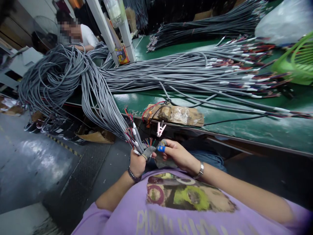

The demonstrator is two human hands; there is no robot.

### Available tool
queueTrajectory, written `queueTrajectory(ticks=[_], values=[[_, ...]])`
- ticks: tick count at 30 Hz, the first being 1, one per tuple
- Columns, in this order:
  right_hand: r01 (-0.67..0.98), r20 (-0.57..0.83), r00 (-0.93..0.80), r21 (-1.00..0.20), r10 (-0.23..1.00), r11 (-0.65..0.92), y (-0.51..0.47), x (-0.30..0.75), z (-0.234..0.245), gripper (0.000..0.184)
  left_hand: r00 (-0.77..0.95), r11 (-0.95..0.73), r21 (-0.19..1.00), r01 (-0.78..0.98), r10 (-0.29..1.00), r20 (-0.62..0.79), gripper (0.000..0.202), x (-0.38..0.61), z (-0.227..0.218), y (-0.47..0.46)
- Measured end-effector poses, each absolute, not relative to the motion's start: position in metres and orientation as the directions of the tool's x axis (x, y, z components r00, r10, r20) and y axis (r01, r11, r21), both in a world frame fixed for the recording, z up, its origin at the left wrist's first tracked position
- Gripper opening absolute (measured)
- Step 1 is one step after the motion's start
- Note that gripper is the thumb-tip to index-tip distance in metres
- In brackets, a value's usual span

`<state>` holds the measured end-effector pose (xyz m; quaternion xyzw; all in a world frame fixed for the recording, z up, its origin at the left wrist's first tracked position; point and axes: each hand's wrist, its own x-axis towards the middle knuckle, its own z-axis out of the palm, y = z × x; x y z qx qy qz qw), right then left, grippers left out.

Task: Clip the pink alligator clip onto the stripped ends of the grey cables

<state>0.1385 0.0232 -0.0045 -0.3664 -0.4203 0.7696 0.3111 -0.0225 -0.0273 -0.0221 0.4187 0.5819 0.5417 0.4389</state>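
My left hand (137, 162) is closed round the ends of a bundle of grey cables (107, 112) that hangs down from the green bench (244, 127). Coloured inner wires (149, 142) fan out from the cable end just above my fingers. My right hand (176, 154), with blue tape on a fingertip and grey tape on others, pinches at that cable end right beside my left hand. A wooden block (179, 115) with red wires and a pink clip (160, 129) sits at the bench edge just above both hands.
Large heaps of grey cables (56, 75) cover the bench, with white-sleeved stripped ends (244, 71) to the right. A green plastic basket (297, 62) stands at far right. Another person (80, 34) sits at the back left. White posts (105, 31) rise from the bench. Dark floor lies at left.
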Motion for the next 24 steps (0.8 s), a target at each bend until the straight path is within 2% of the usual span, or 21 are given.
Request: queueTrajectory(ticks=[9,19,24], values=[[-0.115,-0.224,-0.603,-0.925,0.766,-0.361,0.030,0.130,0.012,0.038,-0.162,0.089,0.992,0.091,0.984,-0.074,0.030,-0.019,-0.004,-0.025],[-0.171,-0.314,-0.490,-0.880,0.813,-0.443,0.028,0.130,-0.006,0.041,-0.223,0.078,0.995,0.060,0.973,-0.062,0.030,-0.018,-0.015,-0.025],[-0.174,-0.311,-0.488,-0.881,0.816,-0.440,0.030,0.133,-0.002,0.037,-0.225,0.078,0.995,0.066,0.973,-0.061,0.032,-0.017,-0.010,-0.023]])
